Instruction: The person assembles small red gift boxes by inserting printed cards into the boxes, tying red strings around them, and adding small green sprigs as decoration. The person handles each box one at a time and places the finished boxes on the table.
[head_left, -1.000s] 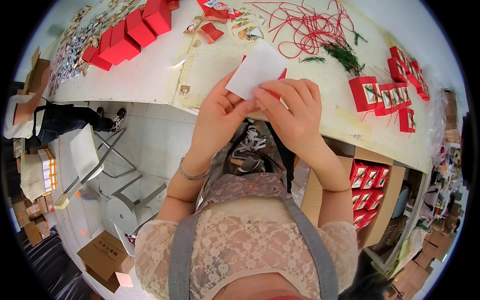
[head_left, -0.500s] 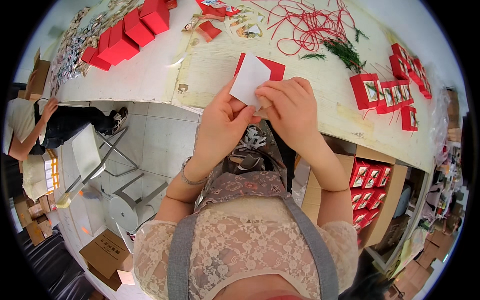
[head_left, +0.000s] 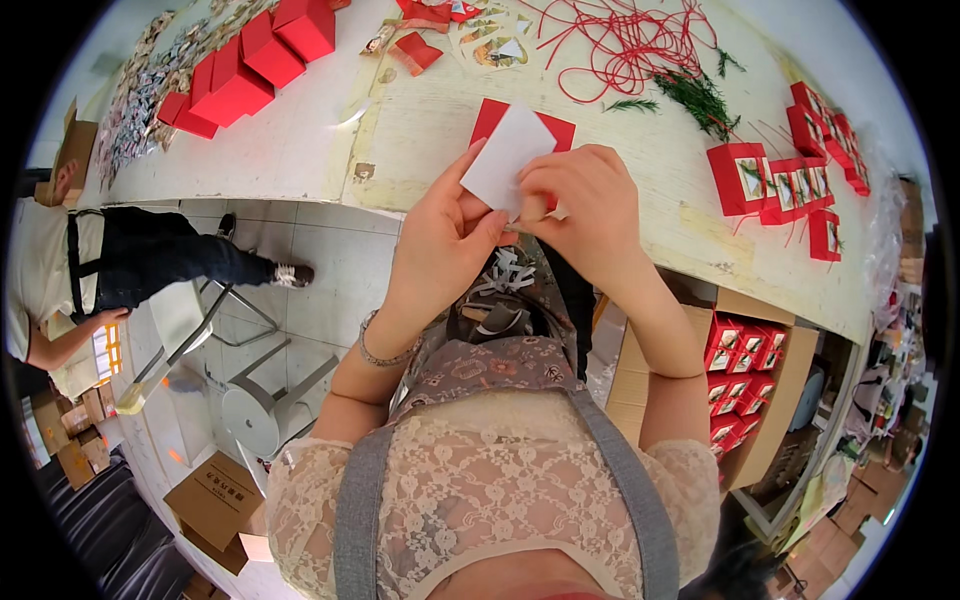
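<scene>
A small white card (head_left: 508, 165), blank on the side facing up, is gripped by my left hand (head_left: 448, 228), thumb at its lower edge and fingers beneath. My right hand (head_left: 590, 205) is closed in a pinch at the card's lower right corner; the exact contact is partly hidden by its fingers. Just beyond the card a red box (head_left: 556, 132) sits on the table, partly covered by the card and my fingers.
Red boxes (head_left: 240, 85) stand at the far left by a pile of small wrapped pieces (head_left: 165, 100). Red cord (head_left: 625, 45) and green sprigs (head_left: 695, 100) lie far right, near finished boxes (head_left: 738, 180). A carton (head_left: 780, 400) holds more. Someone (head_left: 150, 250) walks at left.
My right fingers have curled more tightly at the card's corner, and the card has tilted slightly. The person at left has stepped closer, one leg stretched out to the right.
</scene>
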